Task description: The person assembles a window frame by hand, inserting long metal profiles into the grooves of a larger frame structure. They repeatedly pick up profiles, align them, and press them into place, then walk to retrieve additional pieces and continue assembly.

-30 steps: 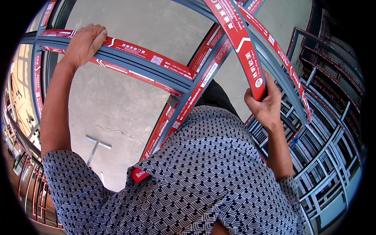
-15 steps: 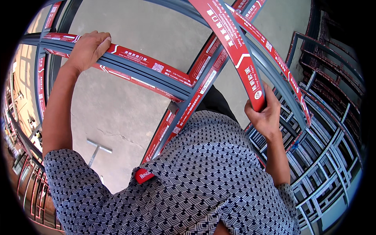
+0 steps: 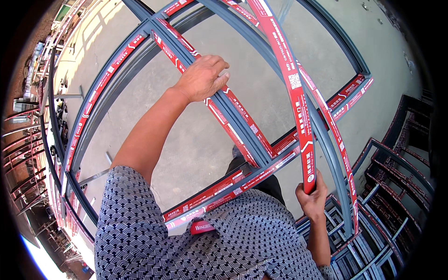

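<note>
A large grey metal window frame with red printed film on its bars lies across the view in front of me. My left hand (image 3: 203, 79) is closed over the frame's middle crossbar (image 3: 240, 128), with its fingers curled past the far edge. On the right, my right hand (image 3: 313, 198) grips the near end of a long grey bar faced with red film (image 3: 298, 100). That bar slants away over the frame's near side rail (image 3: 275, 161). Close beside it on the right runs another grey bar with red film (image 3: 333, 161). The palm-side contact of both hands is hidden.
Grey concrete floor (image 3: 135, 135) shows through the frame's openings. At the lower right are stacked metal frames (image 3: 373, 233), and darker red-filmed frames (image 3: 403, 163) stand behind them. Racks with red-and-grey bars (image 3: 28, 158) line the left edge. A grey metal stand (image 3: 93, 177) shows at left.
My view has swung, so the frame appears turned clockwise and shows more on the right. My left hand appears farther right and my right hand lower. Both keep their grips.
</note>
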